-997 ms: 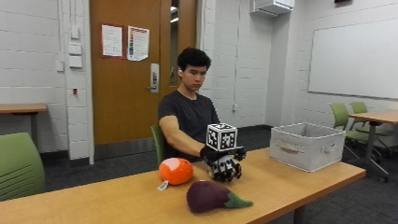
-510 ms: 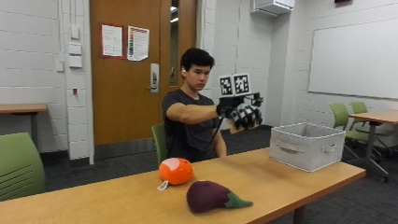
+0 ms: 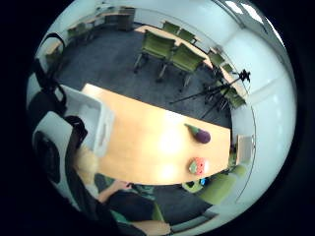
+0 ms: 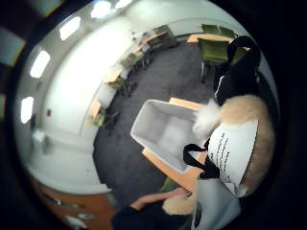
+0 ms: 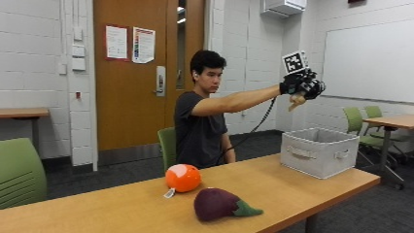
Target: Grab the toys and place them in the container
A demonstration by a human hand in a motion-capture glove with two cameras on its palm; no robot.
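Observation:
My gloved right hand [image 5: 302, 85] is held high at arm's length, above and slightly short of the grey fabric container [image 5: 320, 151], and grips a small tan plush toy [image 5: 297, 100]. The thumb side palm view shows that tan plush toy [image 4: 244, 120] with its white tag close to the palm, and the container [image 4: 168, 132] below holds nothing. An orange plush ball [image 5: 183, 177] and a purple eggplant plush [image 5: 220, 204] lie on the wooden table [image 5: 291, 187], to the left of the container. From above, the eggplant [image 3: 199, 133] and orange toy [image 3: 198, 166] lie far from the container [image 3: 91, 115].
The container stands near the table's right end. A green chair [image 5: 19, 174] is at the left edge, and more green chairs [image 5: 362, 121] and another table stand at the right. A tripod [image 3: 216, 91] stands on the floor beyond the table.
The hand has lifted the tan toy from the table beside the orange ball, up and across toward the container, with the arm now stretched out.

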